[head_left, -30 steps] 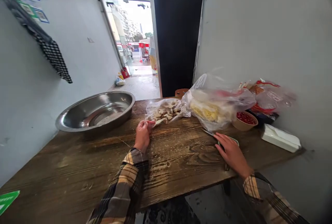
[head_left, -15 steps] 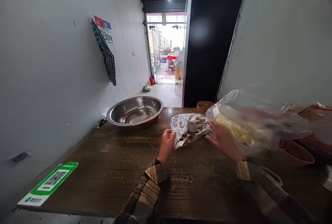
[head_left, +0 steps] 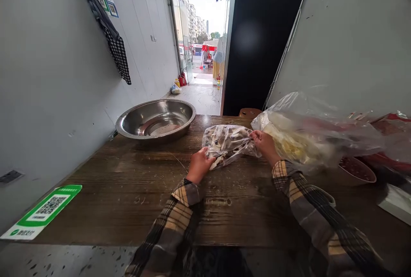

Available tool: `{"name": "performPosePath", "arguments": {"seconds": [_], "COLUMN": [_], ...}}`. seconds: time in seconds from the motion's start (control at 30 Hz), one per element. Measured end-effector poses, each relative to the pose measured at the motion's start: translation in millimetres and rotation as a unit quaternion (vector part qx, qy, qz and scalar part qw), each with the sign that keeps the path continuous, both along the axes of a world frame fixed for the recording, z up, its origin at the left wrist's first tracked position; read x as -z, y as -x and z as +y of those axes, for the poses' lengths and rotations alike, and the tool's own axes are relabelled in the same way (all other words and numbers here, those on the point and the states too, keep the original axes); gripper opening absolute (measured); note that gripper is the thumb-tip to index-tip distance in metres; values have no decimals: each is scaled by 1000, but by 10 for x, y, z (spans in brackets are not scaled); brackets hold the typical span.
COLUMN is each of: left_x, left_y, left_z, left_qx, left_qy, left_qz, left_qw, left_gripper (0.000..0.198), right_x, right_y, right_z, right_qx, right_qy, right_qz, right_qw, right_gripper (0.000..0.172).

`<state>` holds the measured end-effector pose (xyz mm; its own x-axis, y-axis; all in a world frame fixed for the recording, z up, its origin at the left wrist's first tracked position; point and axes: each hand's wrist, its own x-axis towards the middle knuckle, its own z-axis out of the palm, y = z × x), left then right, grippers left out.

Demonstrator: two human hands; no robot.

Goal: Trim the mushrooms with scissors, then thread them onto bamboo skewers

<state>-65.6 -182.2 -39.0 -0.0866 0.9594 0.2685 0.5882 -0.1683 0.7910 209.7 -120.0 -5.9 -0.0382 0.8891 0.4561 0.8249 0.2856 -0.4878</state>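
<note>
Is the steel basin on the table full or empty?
Empty: the steel basin shows its bare, shiny bottom. The left hand and right hand grip the clear food bag beside it.

Tan-black plaid sleeves; clear bag; silver bowl

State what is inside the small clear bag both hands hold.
Pale and brown sliced pieces, possibly mushrooms, fill the small clear bag. Crumpled plastic and the left hand hide the lower pieces.

Left hand curled, pinching; right hand likewise; forearms angled inward.
</note>
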Motion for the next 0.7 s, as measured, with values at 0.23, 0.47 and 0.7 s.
{"name": "performPosePath", "arguments": {"seconds": [0.23,0.47,0.7], "left_x": [-98,-205,-244], "left_y": [-62,-162,-161], "left_z": [-5,-80,-127], "left_qx": [-35,25,54], "left_qy": [-86,-32,81], "left_qz": [-7,-341,-552], "left_qw": [996,939,828], "left_gripper": [30,24,27], "right_x": [-199,-307,-462], "right_y": [-183,-155,164], "right_z": [-240,-547,-894], "right_qx": [33,32,-65], "right_qy": [-50,-87,-185], "right_qz": [138,179,-54], "right_qw": [989,979,979], "right_gripper": [42,42,46]}}
